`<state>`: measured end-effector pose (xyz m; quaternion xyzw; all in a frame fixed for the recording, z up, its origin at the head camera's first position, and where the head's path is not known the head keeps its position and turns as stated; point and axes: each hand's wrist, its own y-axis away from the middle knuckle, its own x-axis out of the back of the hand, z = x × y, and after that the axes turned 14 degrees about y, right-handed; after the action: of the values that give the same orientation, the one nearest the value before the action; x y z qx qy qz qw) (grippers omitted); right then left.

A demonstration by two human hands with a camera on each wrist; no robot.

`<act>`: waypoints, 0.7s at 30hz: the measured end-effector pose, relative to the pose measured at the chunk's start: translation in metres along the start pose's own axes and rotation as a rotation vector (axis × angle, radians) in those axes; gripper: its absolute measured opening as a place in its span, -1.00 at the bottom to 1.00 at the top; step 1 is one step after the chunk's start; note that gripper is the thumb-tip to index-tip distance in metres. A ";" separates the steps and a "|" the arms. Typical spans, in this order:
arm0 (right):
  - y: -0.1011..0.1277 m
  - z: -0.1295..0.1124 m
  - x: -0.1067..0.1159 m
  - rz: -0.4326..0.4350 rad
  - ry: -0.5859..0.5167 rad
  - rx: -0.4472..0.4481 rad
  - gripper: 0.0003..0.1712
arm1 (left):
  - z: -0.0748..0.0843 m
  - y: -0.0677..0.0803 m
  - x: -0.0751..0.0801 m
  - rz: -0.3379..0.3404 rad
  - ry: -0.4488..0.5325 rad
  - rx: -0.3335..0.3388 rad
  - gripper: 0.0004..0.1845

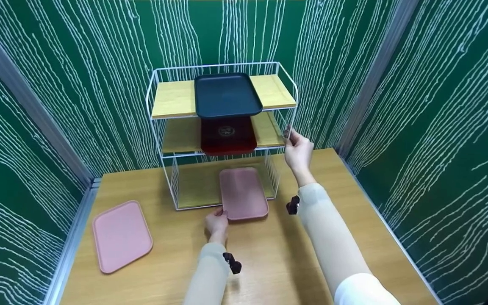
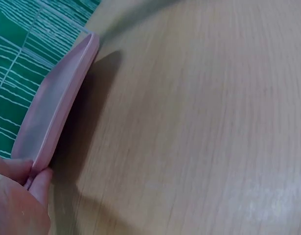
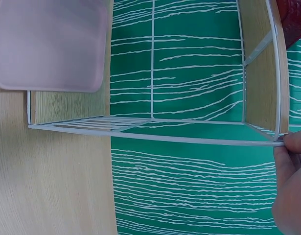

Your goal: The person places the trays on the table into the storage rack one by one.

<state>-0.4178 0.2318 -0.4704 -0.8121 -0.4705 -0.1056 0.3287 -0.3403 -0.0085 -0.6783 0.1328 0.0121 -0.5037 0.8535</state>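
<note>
A white wire rack (image 1: pixel 167 178) with three wooden shelves stands at the back of the table. My left hand (image 1: pixel 217 222) pinches the front left corner of a pink tray (image 1: pixel 244 192), whose far part lies over the bottom shelf while its near end juts out past the front. In the left wrist view, thumb and fingers grip the rim of that tray (image 2: pixel 52 105). My right hand (image 1: pixel 299 150) holds the rack's right front upright at the middle shelf; the right wrist view shows its fingers (image 3: pixel 286 169) around the white wire (image 3: pixel 199 140).
A dark blue tray (image 1: pixel 228 95) lies on the top shelf and a dark red tray (image 1: pixel 229 142) on the middle one, both jutting forward. Another pink tray (image 1: pixel 122 236) lies on the table at left. Green walls with white lines (image 1: pixel 447 127) enclose the table.
</note>
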 end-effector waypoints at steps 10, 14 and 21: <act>0.000 0.001 -0.002 0.015 0.033 0.023 -0.65 | -0.006 0.000 0.002 -0.168 -0.033 0.008 -0.35; 0.000 0.000 -0.003 0.027 0.025 0.035 -0.66 | -0.008 0.000 0.002 -0.207 -0.038 -0.014 -0.28; 0.001 0.001 -0.001 0.017 0.004 0.021 -0.65 | -0.013 0.000 0.001 -0.237 -0.030 -0.042 -0.22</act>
<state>-0.4179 0.2311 -0.4719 -0.8123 -0.4641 -0.0995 0.3389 -0.3385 -0.0064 -0.6915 0.1049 0.0257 -0.6025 0.7908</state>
